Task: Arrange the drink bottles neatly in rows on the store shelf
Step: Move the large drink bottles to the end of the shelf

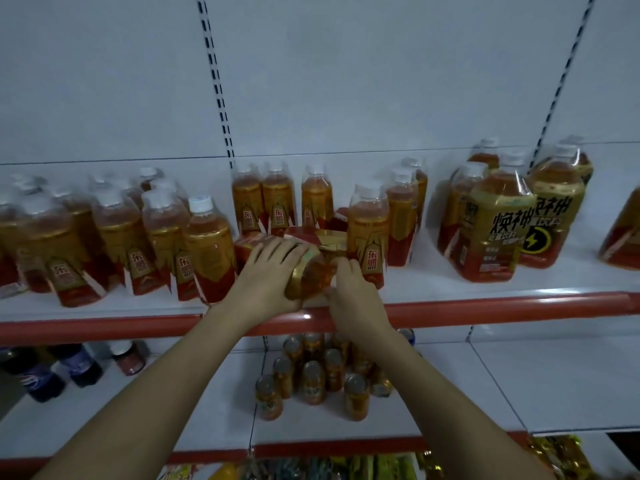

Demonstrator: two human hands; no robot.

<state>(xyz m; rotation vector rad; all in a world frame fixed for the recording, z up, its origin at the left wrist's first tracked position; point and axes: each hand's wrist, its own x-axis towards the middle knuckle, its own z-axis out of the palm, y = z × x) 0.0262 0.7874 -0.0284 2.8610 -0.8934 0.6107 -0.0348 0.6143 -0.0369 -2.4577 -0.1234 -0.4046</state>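
Landmark: the white metal store shelf with a red front strip (485, 304); every place below is given from it.
Lying bottle: a clear plastic drink bottle of amber liquid with a gold and red label (308, 268) lies on its side on the shelf's middle, neck end toward the red strip, base toward the back wall.
Left hand: the left hand (268, 275) lies over the lying bottle's left flank, fingers spread and curved around it, holding it.
Right hand: the right hand (349, 289) is at the bottle's neck end just above the red strip, fingers curled in against it; whether it truly pinches the cap I cannot tell.
Standing bottles: matching white-capped bottles (207, 251) stand upright in loose rows on the shelf either side of the lying one.
Larger bottles: bigger gold-and-black labelled bottles (498, 230) stand toward the shelf's right end.
Below: small orange cans (313, 382) stand clustered on the tier under the shelf, dark cola bottles (45, 372) to their left.
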